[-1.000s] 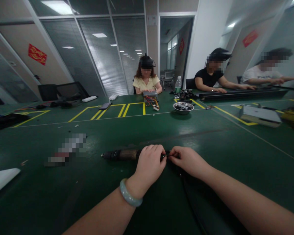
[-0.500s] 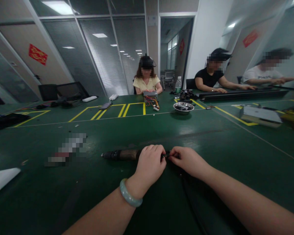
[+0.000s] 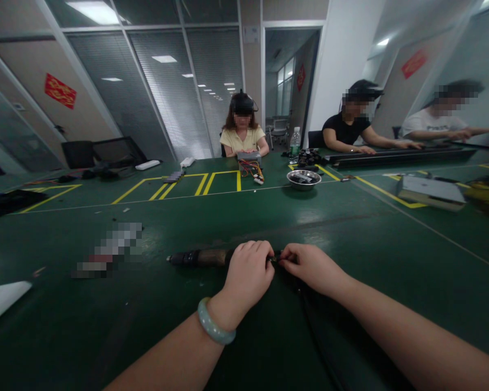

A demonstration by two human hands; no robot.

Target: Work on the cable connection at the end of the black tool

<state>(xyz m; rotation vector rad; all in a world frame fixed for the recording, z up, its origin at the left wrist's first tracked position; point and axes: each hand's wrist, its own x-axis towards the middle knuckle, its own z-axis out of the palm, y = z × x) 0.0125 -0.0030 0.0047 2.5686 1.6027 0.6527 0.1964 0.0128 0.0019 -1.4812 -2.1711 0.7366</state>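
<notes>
A dark electric screwdriver (image 3: 212, 257) lies across the green table with its narrow tip pointing left. My left hand (image 3: 250, 271), a pale green bangle at its wrist, is wrapped over the tool's rear end. Close beside it, my right hand (image 3: 307, 265) pinches a small dark cable connector (image 3: 277, 256) at the back of the screwdriver. Fingers cover most of the connector, so whether it is seated in the tool cannot be seen. A black cable (image 3: 309, 315) runs from below my right hand toward the front edge of the view.
A metal bowl (image 3: 303, 180) with dark parts and a water bottle (image 3: 295, 145) stand farther back. A person (image 3: 243, 136) sits opposite behind a grey box with coloured wires (image 3: 250, 165). Two others work at the right, near a silver box (image 3: 431, 191). A white object (image 3: 4, 301) lies at the left.
Both hands keep nearly the same pose at the screwdriver's rear end. The whole view has shifted very slightly.
</notes>
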